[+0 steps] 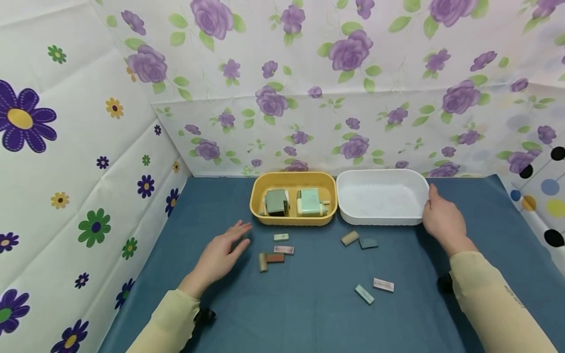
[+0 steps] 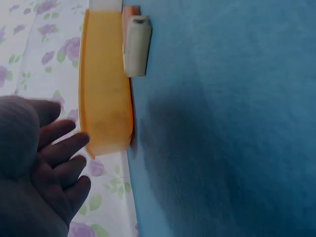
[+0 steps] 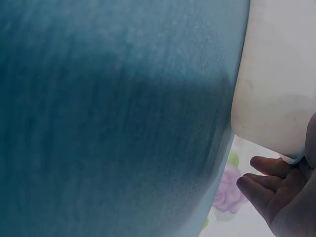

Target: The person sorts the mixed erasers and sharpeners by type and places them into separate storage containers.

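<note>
Two green gadgets (image 1: 310,200) sat in the yellow tray (image 1: 293,221); eight small blocks (image 1: 383,285) were left on the tabletop (image 1: 318,314). White tray (image 1: 381,196) was held by right hand (image 1: 445,223); left hand's (image 1: 219,254) grip was wide.

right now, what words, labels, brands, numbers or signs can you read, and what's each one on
No readable text.
Nearer pale pink block: faint marks, too small.
Farther pale pink block: the same.
Right sleeve: dark marks, too blurred.
Tan block, left wrist view: unclear end mark.
</note>
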### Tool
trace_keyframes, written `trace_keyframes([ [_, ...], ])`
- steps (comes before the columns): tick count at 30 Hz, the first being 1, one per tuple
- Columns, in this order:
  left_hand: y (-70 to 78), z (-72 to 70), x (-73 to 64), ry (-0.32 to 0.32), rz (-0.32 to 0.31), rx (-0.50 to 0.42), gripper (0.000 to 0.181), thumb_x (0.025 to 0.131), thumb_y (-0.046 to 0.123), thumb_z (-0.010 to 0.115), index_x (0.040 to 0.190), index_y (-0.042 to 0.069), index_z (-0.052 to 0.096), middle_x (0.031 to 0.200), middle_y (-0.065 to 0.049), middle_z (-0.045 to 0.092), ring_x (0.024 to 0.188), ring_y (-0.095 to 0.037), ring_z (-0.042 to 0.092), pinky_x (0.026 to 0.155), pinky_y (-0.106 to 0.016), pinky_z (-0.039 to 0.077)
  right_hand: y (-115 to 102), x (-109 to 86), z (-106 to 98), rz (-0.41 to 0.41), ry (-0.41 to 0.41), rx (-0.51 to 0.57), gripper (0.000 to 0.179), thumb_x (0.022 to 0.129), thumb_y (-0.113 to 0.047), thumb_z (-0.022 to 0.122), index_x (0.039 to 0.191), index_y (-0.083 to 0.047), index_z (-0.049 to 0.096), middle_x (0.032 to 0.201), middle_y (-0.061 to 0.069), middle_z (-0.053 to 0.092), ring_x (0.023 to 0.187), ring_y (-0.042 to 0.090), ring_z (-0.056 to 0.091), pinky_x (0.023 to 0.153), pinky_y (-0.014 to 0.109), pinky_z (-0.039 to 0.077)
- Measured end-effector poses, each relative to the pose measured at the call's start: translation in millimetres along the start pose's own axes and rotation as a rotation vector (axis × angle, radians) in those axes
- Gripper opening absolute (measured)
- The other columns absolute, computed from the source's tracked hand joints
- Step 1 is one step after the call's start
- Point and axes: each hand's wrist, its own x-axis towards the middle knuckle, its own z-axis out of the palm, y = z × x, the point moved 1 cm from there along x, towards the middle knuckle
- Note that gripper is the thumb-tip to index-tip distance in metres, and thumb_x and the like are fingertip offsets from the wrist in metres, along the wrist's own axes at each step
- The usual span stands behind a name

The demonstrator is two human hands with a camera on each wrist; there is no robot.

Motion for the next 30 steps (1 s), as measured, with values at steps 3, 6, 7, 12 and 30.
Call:
trace_keyframes([
  [3, 3.5, 2.0, -3.3, -0.090, 0.031, 0.039, 0.050, 0.109, 0.027, 0.068, 0.155, 0.009, 0.060, 0.159, -0.007, 0.055, 0.154, -0.030, 0.041, 0.120, -0.060, 0.037, 0, 1.2, -1, -0.004, 0.002, -0.009, 0.061, 0.115, -0.023, 0.017, 0.168, 0.006, 0.008, 0.150, 0.047, 0.039, 0.116, 0.067, 0.054, 0.090, 0.075, 0.046],
  [6, 6.8, 5.3, -4.7, -0.181, 0.056, 0.058, 0.058, 0.106, 0.033, 0.071, 0.157, 0.009, 0.057, 0.161, -0.010, 0.052, 0.154, -0.031, 0.041, 0.120, -0.059, 0.038, 0, 1.7, -2, -0.004, 0.002, -0.016, 0.061, 0.115, -0.023, 0.017, 0.168, 0.007, 0.008, 0.149, 0.048, 0.040, 0.114, 0.067, 0.055, 0.089, 0.075, 0.046],
  [7, 7.7, 6.7, -5.0, -0.206, 0.069, 0.064, 0.061, 0.105, 0.035, 0.072, 0.158, 0.009, 0.055, 0.162, -0.011, 0.051, 0.154, -0.032, 0.041, 0.120, -0.059, 0.038, 0, 1.8, -2, -0.002, 0.000, -0.018, 0.061, 0.115, -0.023, 0.017, 0.168, 0.007, 0.008, 0.148, 0.048, 0.040, 0.114, 0.067, 0.055, 0.089, 0.075, 0.046],
  [12, 8.2, 14.6, -5.8, -0.266, 0.128, 0.094, 0.070, 0.100, 0.034, 0.080, 0.158, 0.005, 0.054, 0.162, -0.017, 0.050, 0.153, -0.035, 0.043, 0.118, -0.058, 0.041, 1, 1.6, -1, 0.002, -0.002, -0.019, 0.061, 0.115, -0.021, 0.017, 0.168, 0.007, 0.008, 0.147, 0.048, 0.041, 0.113, 0.067, 0.056, 0.089, 0.074, 0.046],
  [30, 10.4, 30.1, -6.9, -0.287, 0.127, 0.177, 0.067, 0.095, 0.034, 0.085, 0.153, 0.012, 0.061, 0.158, -0.007, 0.056, 0.152, -0.028, 0.045, 0.116, -0.052, 0.046, -2, -0.9, 0, -0.014, 0.010, -0.028, 0.061, 0.114, -0.020, 0.018, 0.167, 0.010, 0.009, 0.149, 0.048, 0.040, 0.117, 0.067, 0.054, 0.094, 0.076, 0.045],
])
